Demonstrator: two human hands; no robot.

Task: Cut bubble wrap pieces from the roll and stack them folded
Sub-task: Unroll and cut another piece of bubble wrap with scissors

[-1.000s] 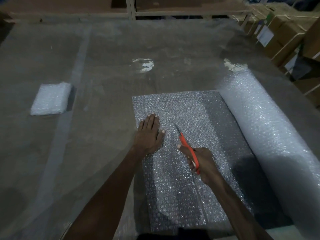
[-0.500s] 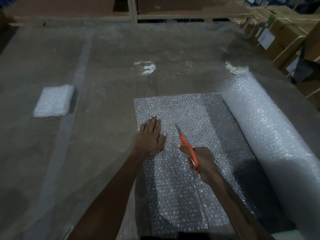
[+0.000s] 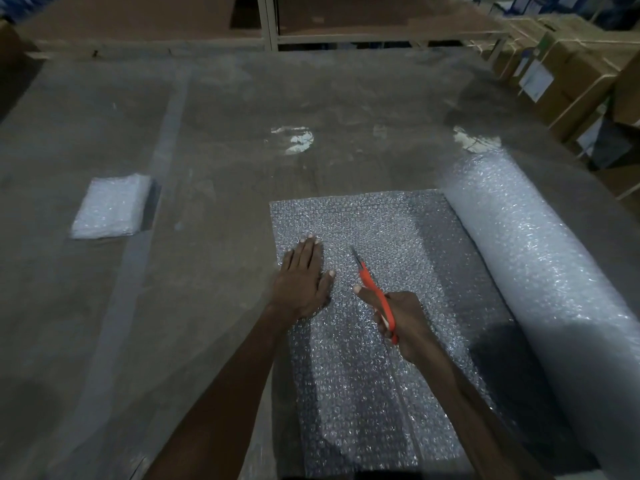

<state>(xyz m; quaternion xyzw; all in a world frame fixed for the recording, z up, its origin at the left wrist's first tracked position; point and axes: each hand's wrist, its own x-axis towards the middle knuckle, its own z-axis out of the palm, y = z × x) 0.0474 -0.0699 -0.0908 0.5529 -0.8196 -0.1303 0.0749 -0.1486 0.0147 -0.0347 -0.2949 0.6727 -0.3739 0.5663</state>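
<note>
You are partway through cutting the unrolled bubble wrap sheet (image 3: 374,244) that lies just left of the bubble wrap roll (image 3: 540,271): your left hand (image 3: 303,278) presses flat, fingers together, on the sheet, and your right hand (image 3: 403,323) is clenched around the orange scissors (image 3: 375,296). Next, run the blades away from you while holding the sheet taut. No containers are open; only closed cardboard boxes (image 3: 571,64) beyond the roll, and a folded bubble wrap stack (image 3: 110,207) far left of it.

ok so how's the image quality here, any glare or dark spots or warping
Head view: dim overall; bright glare patches on the plastic-covered table, near its middle and by the far end of the roll; dark shadow on the unrolled sheet beside the roll; wide-angle bending tilts the cardboard boxes at the right edge; hands, left and right, and orange scissors reasonably sharp.
</note>
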